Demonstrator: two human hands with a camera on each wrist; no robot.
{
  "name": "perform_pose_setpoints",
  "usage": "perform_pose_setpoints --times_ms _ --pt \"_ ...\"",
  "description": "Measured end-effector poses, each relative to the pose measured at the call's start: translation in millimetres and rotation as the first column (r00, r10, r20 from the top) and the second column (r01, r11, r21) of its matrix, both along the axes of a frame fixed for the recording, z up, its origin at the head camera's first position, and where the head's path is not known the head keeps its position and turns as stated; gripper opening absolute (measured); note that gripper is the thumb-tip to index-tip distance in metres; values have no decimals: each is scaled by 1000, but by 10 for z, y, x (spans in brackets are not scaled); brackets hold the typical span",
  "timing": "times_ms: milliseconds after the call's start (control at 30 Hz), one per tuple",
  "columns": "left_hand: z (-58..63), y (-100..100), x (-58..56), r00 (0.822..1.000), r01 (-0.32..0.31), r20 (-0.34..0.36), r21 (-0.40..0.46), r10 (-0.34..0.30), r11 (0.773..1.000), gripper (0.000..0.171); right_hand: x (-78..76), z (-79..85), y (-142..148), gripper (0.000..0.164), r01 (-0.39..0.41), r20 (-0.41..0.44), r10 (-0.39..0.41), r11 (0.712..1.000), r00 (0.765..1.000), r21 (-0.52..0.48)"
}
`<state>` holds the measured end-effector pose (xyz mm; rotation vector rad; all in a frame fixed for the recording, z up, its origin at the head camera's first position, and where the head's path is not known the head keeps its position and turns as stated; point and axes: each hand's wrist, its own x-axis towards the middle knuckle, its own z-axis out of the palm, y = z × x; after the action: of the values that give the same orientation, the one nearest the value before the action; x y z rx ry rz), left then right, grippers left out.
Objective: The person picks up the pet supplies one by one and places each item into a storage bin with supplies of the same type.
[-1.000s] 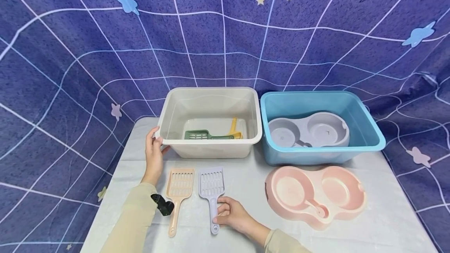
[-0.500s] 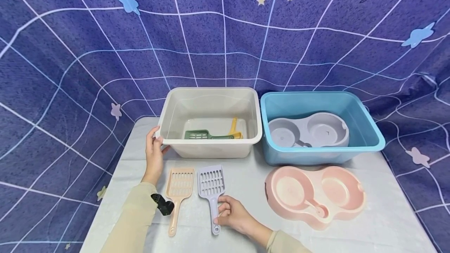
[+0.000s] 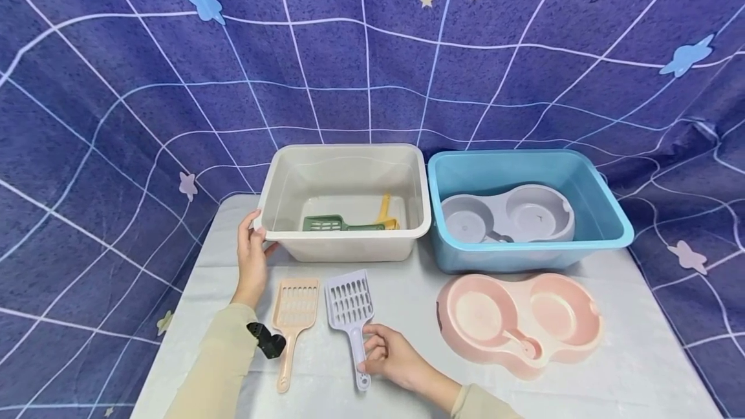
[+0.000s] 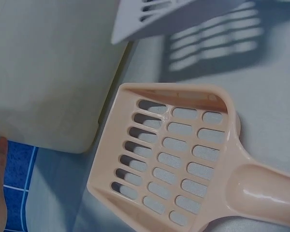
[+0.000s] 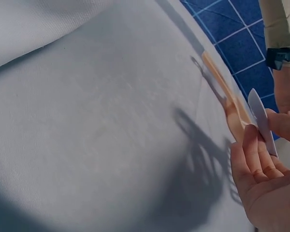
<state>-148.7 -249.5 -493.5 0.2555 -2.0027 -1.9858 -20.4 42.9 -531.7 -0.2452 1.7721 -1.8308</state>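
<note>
A dark blue fabric backdrop with pale grid lines and stars hangs behind a table covered with a light grey cloth. Two deep rectangular plastic tubs stand side by side at the back: a teal-blue one on the right, a beige-grey one on the left. In front of the blue tub sits a pink plastic double bowl; a grey-lavender plastic double bowl lies inside that tub.

Two hands reach in from beige sleeves. The left hand grips the beige-grey tub's front-left corner, fingers at the rim and thumb below it. The right hand is narrowed in a pinch, thumb and fingers on the handle of a lavender plastic slotted scoop, held above the cloth in front of the tub; its shadow falls apart from it.

Just left, a peach plastic slotted scoop lies on the cloth, handle toward the person. Inside the beige-grey tub are a dark green plastic slotted scoop and a yellow plastic scoop, partly hidden by the tub's front wall, which stands between them and the lavender scoop.
</note>
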Motion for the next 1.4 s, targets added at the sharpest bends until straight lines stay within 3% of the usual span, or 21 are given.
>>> perform_pose_setpoints --times_ms 400,700,967,1400 --pt "-39 -2 -2 1000 -6 7 17 6 1000 44 30 169 81 67 -30 -16 29 999 999 -33" --pt "-34 -25 -2 1000 -3 -11 37 4 999 43 45 322 95 64 -56 -75 56 998 996 6" --pt "6 -15 11 1000 -4 -12 24 5 1000 43 59 415 88 66 -54 -80 52 998 995 -19" --pt "-7 -8 2 1000 -6 -14 16 6 1000 43 8 669 134 63 -14 -187 9 1000 982 -26"
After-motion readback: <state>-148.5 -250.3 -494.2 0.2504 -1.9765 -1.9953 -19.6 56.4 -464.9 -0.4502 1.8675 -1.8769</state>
